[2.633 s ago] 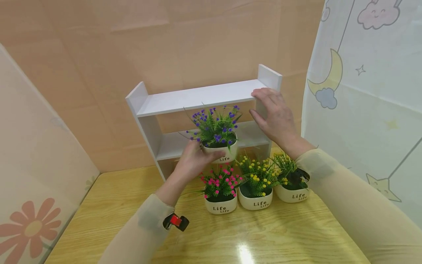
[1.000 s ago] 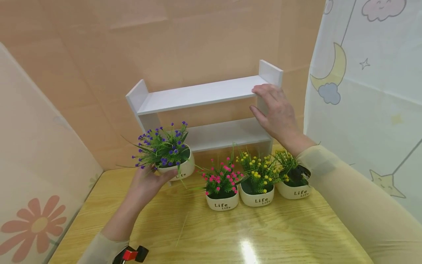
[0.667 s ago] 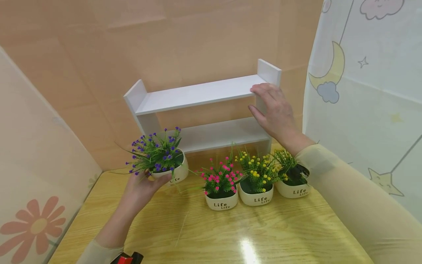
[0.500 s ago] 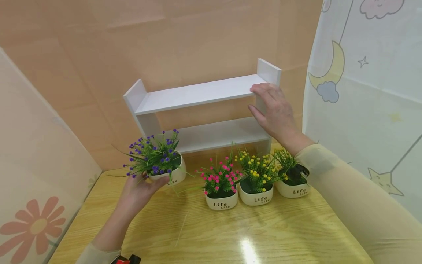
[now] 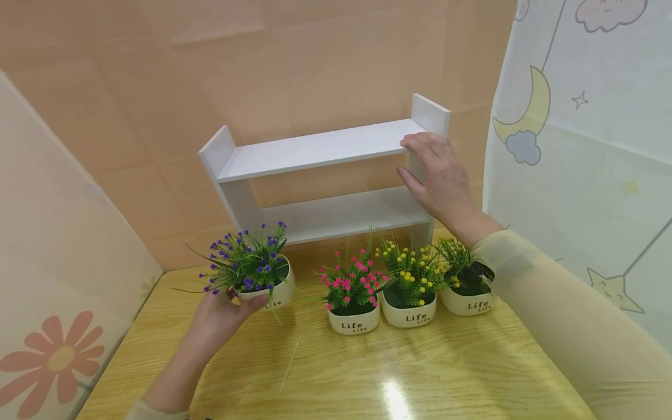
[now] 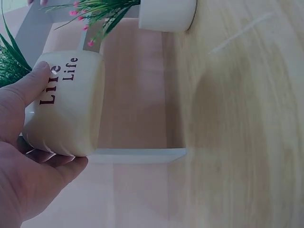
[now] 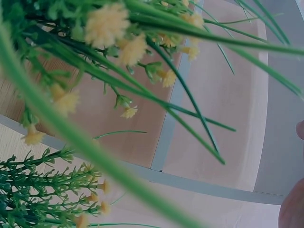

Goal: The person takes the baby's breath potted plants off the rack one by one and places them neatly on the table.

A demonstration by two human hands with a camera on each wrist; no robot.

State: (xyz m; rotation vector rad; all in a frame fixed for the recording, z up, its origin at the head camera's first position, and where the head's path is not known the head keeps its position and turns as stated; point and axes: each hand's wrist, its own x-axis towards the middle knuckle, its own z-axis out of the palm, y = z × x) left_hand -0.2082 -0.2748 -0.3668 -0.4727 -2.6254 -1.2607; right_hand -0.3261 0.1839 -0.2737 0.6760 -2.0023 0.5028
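Observation:
My left hand [image 5: 223,321] grips a white flowerpot [image 5: 283,290] of artificial purple flowers [image 5: 247,259], thumb on its front face. In the left wrist view the pot [image 6: 66,114], lettered "Life", is held by thumb and fingers, its base apart from the wooden table [image 6: 232,156]. My right hand [image 5: 438,178] rests its fingertips on the front edge of a white two-tier shelf [image 5: 315,147], near the right end, with the thumb apart below. Only bits of that hand's fingers [image 7: 292,206] show in the right wrist view; flowers cover much of it.
Right of the held pot stand a pink-flowered pot [image 5: 353,321] and two yellow-flowered pots, one in the middle [image 5: 409,318] and one at the right [image 5: 467,304], partly behind my right sleeve [image 5: 525,280]. The lower shelf board [image 5: 341,214] lies behind them. Patterned cloth walls [image 5: 567,192] flank the table.
My left hand has carried the purple-flowered pot from in front of the shelf's middle to the left and down, lower still over the last half second. My right hand has stayed at the shelf.

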